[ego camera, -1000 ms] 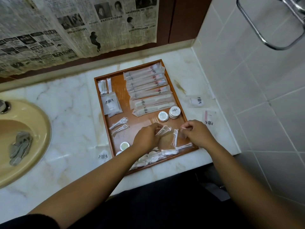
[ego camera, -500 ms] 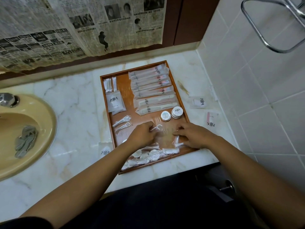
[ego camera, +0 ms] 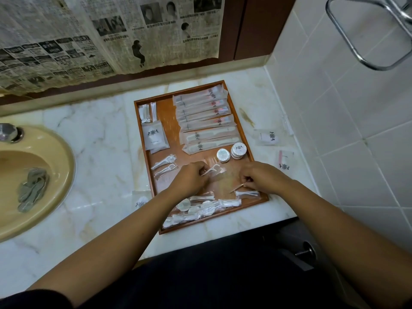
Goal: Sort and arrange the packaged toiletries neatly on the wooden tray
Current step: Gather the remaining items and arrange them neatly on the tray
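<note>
— Where are the hands?
— Both over the near half of the tray (ego camera: pixel 141 139). The left hand (ego camera: pixel 191 177) pinches a wrapped floss pick (ego camera: pixel 214 169), fingers curled.
— And the right?
— The right hand (ego camera: pixel 261 177) pinches a thin stick (ego camera: pixel 238 187) near the right rim.
— The rest?
— Long packets (ego camera: pixel 205 117) lie in a row at the far right, with two tins (ego camera: pixel 231 152) just nearer and a loose pile (ego camera: pixel 200 208) along the near rim. Two sachets (ego camera: pixel 269 137) lie on the counter (ego camera: pixel 100 141), right of the tray.

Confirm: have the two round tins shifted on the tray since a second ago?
No. The round tins sit as before, side by side just in front of the nearest long packet, near the right rim of the wooden tray.
</note>
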The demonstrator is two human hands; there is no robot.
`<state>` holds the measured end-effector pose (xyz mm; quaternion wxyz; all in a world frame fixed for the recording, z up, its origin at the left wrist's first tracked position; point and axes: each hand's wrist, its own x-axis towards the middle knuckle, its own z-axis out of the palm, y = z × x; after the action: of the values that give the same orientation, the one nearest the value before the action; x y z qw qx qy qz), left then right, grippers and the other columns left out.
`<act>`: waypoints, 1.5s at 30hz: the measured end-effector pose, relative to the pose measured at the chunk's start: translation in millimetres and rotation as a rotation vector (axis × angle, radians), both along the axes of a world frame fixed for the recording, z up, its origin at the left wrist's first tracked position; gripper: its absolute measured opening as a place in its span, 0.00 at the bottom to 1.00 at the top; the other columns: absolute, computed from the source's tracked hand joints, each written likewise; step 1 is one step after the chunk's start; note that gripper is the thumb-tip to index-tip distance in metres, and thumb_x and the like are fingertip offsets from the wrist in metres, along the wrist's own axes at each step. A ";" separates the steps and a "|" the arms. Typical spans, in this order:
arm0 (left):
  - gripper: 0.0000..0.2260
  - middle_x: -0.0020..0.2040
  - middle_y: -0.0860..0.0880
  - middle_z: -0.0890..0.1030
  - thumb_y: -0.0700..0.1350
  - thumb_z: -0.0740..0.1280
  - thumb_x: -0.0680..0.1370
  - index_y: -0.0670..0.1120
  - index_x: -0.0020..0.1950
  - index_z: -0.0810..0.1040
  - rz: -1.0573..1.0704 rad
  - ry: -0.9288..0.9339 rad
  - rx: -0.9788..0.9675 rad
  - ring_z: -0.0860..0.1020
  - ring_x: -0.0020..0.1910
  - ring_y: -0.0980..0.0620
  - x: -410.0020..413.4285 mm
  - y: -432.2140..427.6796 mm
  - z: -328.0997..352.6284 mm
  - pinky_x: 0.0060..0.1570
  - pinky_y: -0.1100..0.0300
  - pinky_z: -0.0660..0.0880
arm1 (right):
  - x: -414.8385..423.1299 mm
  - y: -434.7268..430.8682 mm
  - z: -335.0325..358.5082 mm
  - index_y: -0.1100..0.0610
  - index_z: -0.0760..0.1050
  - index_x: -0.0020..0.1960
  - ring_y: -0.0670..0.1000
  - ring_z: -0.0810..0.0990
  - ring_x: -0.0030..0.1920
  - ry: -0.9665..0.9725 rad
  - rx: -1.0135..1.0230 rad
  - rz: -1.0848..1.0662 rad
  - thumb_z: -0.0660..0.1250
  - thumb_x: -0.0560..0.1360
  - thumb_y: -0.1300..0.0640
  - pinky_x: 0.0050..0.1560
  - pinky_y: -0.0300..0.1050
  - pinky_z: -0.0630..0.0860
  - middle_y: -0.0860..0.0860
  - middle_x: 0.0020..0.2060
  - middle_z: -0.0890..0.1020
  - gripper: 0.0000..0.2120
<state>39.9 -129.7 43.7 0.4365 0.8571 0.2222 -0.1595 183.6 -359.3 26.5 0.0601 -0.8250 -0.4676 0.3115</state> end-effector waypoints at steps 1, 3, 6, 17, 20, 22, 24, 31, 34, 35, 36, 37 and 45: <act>0.06 0.40 0.49 0.83 0.50 0.70 0.80 0.48 0.47 0.81 0.008 0.004 -0.003 0.81 0.40 0.50 -1.3 3.3 0.0 0.43 0.52 0.77 | 0.5 0.6 0.4 0.46 0.76 0.43 0.45 0.77 0.44 0.049 0.005 -0.057 0.73 0.75 0.58 0.44 0.46 0.75 0.42 0.45 0.79 0.09; 0.03 0.40 0.50 0.84 0.46 0.72 0.79 0.48 0.48 0.81 0.028 0.008 -0.016 0.82 0.41 0.51 -5.2 10.0 2.3 0.44 0.53 0.79 | -0.9 4.8 6.9 0.43 0.76 0.48 0.45 0.80 0.47 0.149 0.013 -0.152 0.71 0.77 0.56 0.47 0.45 0.78 0.40 0.47 0.82 0.08; 0.01 0.40 0.51 0.85 0.42 0.72 0.78 0.47 0.48 0.82 0.073 0.005 -0.029 0.82 0.39 0.53 -15.5 23.9 5.9 0.40 0.59 0.77 | -7.6 22.5 18.6 0.42 0.76 0.65 0.35 0.75 0.53 0.285 0.093 -0.219 0.67 0.79 0.59 0.51 0.30 0.71 0.32 0.56 0.76 0.17; 0.06 0.50 0.54 0.84 0.50 0.72 0.79 0.50 0.52 0.87 0.311 0.003 0.145 0.81 0.49 0.54 -76.2 89.5 13.0 0.48 0.59 0.75 | -49.4 134.3 19.1 0.57 0.75 0.45 0.55 0.79 0.41 0.381 0.123 -0.356 0.66 0.76 0.43 0.42 0.53 0.74 0.53 0.41 0.81 0.16; 0.09 0.52 0.51 0.83 0.51 0.71 0.80 0.51 0.57 0.87 0.258 0.001 0.229 0.80 0.50 0.50 -80.3 99.0 14.9 0.49 0.58 0.75 | -54.9 163.7 13.6 0.58 0.79 0.45 0.54 0.80 0.41 0.369 0.202 -0.367 0.70 0.75 0.38 0.39 0.49 0.71 0.54 0.39 0.82 0.21; 0.09 0.52 0.49 0.84 0.52 0.71 0.79 0.52 0.57 0.87 0.245 0.001 0.241 0.81 0.50 0.49 -78.3 102.9 13.0 0.50 0.53 0.77 | -55.1 178.8 8.5 0.59 0.80 0.44 0.52 0.78 0.37 0.346 0.216 -0.379 0.71 0.75 0.37 0.37 0.48 0.68 0.55 0.37 0.82 0.24; 0.08 0.51 0.48 0.84 0.51 0.71 0.79 0.53 0.55 0.87 0.240 0.001 0.237 0.81 0.49 0.48 -75.7 106.4 10.9 0.49 0.51 0.78 | -54.2 189.0 4.7 0.59 0.78 0.39 0.50 0.73 0.33 0.330 0.202 -0.361 0.72 0.75 0.39 0.35 0.47 0.62 0.56 0.33 0.79 0.22; 0.12 0.58 0.51 0.83 0.49 0.72 0.79 0.52 0.62 0.84 0.289 -0.009 0.214 0.80 0.54 0.51 -65.1 125.5 -6.7 0.52 0.59 0.75 | -50.5 210.6 -5.7 0.58 0.81 0.41 0.51 0.76 0.34 0.243 0.116 -0.400 0.70 0.77 0.43 0.35 0.47 0.65 0.53 0.32 0.79 0.18; 0.10 0.57 0.52 0.82 0.47 0.72 0.78 0.52 0.60 0.83 0.335 -0.017 0.249 0.80 0.54 0.52 -62.7 131.0 -17.5 0.52 0.59 0.75 | -50.8 220.5 -9.3 0.51 0.81 0.43 0.53 0.81 0.39 0.105 0.068 -0.386 0.68 0.78 0.41 0.39 0.48 0.75 0.49 0.36 0.82 0.14; 0.09 0.56 0.52 0.82 0.47 0.72 0.78 0.53 0.59 0.84 0.336 -0.018 0.272 0.80 0.53 0.52 -62.6 132.3 -21.0 0.51 0.59 0.75 | -51.9 223.9 -9.1 0.50 0.81 0.44 0.53 0.81 0.40 0.065 0.047 -0.372 0.67 0.78 0.41 0.41 0.49 0.78 0.48 0.37 0.82 0.13; 0.08 0.55 0.52 0.82 0.48 0.72 0.78 0.53 0.57 0.84 0.333 -0.024 0.297 0.80 0.51 0.52 -62.5 132.6 -23.4 0.50 0.58 0.76 | -52.8 227.2 -9.7 0.50 0.81 0.45 0.54 0.81 0.40 0.028 0.030 -0.358 0.67 0.78 0.41 0.42 0.49 0.79 0.48 0.38 0.82 0.13; 0.08 0.54 0.52 0.82 0.48 0.72 0.78 0.53 0.56 0.84 0.323 -0.039 0.335 0.80 0.50 0.52 -62.6 132.4 -25.9 0.49 0.57 0.77 | -53.7 230.2 -9.4 0.49 0.82 0.46 0.54 0.81 0.41 -0.008 0.017 -0.347 0.67 0.78 0.42 0.43 0.49 0.80 0.48 0.39 0.82 0.12; 0.02 0.43 0.46 0.80 0.45 0.74 0.75 0.49 0.46 0.86 0.109 -0.115 0.654 0.79 0.37 0.44 -62.7 132.2 -39.8 0.38 0.56 0.66 | -58.3 234.2 -9.8 0.51 0.80 0.52 0.55 0.81 0.44 -0.153 -0.014 -0.256 0.66 0.77 0.44 0.41 0.46 0.77 0.50 0.45 0.84 0.12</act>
<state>-22.9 2.5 3.9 0.1579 0.9463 0.2819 -0.0074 125.3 -125.1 16.6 0.0577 -0.8997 -0.3596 0.2405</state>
